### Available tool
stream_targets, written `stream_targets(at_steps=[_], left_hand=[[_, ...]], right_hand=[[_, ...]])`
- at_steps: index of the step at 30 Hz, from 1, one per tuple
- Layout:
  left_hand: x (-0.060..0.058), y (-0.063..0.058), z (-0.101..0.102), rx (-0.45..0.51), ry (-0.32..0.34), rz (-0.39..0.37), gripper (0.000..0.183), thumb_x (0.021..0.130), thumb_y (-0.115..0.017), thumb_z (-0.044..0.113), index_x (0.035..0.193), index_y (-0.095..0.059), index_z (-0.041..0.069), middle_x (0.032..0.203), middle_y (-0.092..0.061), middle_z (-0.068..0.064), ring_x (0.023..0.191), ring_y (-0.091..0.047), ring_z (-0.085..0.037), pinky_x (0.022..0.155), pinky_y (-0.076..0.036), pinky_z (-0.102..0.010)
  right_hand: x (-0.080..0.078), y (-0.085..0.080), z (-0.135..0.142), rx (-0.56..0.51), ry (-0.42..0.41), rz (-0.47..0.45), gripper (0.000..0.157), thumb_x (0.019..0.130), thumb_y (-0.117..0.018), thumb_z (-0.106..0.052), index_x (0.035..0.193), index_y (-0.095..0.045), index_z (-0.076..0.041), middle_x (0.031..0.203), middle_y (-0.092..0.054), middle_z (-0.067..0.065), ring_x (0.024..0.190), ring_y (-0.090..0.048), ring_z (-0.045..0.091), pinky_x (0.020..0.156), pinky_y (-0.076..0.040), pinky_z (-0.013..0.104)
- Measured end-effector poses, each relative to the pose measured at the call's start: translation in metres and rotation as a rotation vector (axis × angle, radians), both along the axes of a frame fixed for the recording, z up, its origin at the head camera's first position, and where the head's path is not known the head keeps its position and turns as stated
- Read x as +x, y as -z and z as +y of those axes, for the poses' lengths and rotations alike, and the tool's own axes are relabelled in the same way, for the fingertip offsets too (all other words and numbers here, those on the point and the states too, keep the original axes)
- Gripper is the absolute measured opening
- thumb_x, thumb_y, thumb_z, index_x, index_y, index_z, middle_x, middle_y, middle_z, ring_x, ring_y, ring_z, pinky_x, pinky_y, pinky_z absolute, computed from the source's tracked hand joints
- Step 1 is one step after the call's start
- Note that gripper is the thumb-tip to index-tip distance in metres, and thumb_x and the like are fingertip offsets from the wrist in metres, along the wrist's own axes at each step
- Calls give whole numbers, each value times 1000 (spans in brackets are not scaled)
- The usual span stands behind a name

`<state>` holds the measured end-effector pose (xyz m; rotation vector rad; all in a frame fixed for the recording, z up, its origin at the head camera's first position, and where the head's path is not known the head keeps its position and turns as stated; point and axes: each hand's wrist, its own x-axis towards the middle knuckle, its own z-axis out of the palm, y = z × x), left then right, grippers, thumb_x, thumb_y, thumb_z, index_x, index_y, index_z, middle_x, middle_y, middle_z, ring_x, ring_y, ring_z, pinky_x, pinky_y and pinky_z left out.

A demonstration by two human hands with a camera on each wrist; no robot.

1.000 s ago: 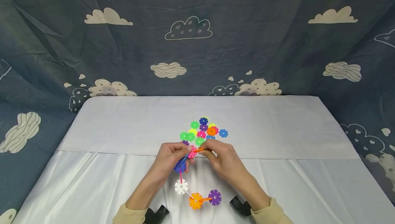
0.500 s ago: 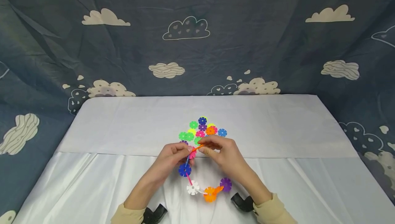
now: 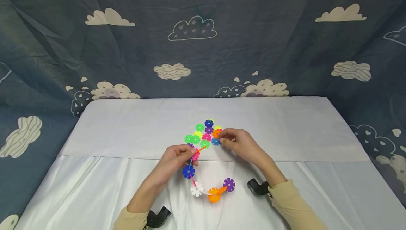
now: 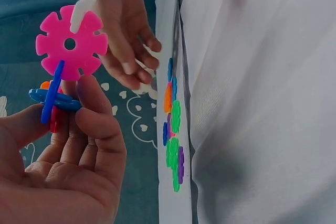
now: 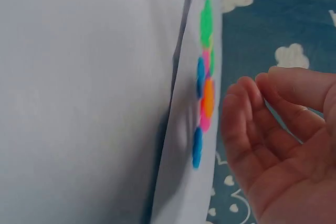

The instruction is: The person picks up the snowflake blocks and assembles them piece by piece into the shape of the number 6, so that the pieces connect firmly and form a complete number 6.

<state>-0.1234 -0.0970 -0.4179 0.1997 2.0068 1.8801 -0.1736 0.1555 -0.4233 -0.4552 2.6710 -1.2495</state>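
My left hand [image 3: 177,156] pinches one end of a chain of notched plastic snowflake discs between thumb and fingers. An orange disc [image 3: 201,149] juts edge-on from the fingertips, beside a pink disc [image 3: 196,154]. Below dangle a dark blue disc [image 3: 188,172], a white disc [image 3: 197,189], an orange one and, at the free end, a purple disc [image 3: 229,185]. In the left wrist view a blue disc [image 4: 52,94] shows at the fingertips. My right hand [image 3: 243,144] has loosely bent fingers with nothing in them, beside a light blue disc [image 3: 215,141] at the pile's right side.
Several loose discs, among them a green disc [image 3: 205,144] and a purple disc [image 3: 209,130], lie in a pile on the white-covered table [image 3: 127,128]. Dark cloud-print cloth [image 3: 190,4] hangs behind. A black device [image 3: 257,187] sits at the right wrist.
My right hand has let go of the orange disc and moved right to the pile's side. The left hand keeps hold of the chain, whose dangling end has swung right and up.
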Motion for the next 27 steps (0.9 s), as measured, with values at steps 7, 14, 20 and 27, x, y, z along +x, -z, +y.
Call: stream_targets(at_steps=[7,14,20,27], left_hand=[[-1,0,-1,13,3,-17,31,101,-55,21,97,-64,-8,76,-68,-5,78,-60,-19,73,-43,-30],[-1,0,0,28,-1,-24,28,100,-55,21,95,-66,-4,77,-68,-6,77,-60,-20,72,-44,-30],[0,1,-1,30,-2,-32,30,100,-56,23,96,-65,-5,77,-67,-7,80,-61,-21,73,-44,-30],[0,-1,-1,31,-5,-33,30,100,-57,24,96,-65,-5,77,-67,-7,80,-60,-21,73,-44,-29]], right_hand=[[-22,11,5,110,-139,-37,27,89,-71,-7,116,-71,-11,101,-65,1,87,-54,19,80,-49,34],[-29,15,3,149,-209,-50,31,86,-76,-7,115,-72,-16,98,-56,3,80,-49,18,69,-44,29],[-29,14,1,170,-217,-26,31,85,-76,-5,115,-70,-14,98,-55,4,79,-49,17,69,-45,29],[-30,13,1,202,-220,-12,30,86,-75,-6,115,-69,-10,96,-55,4,80,-49,17,71,-45,29]])
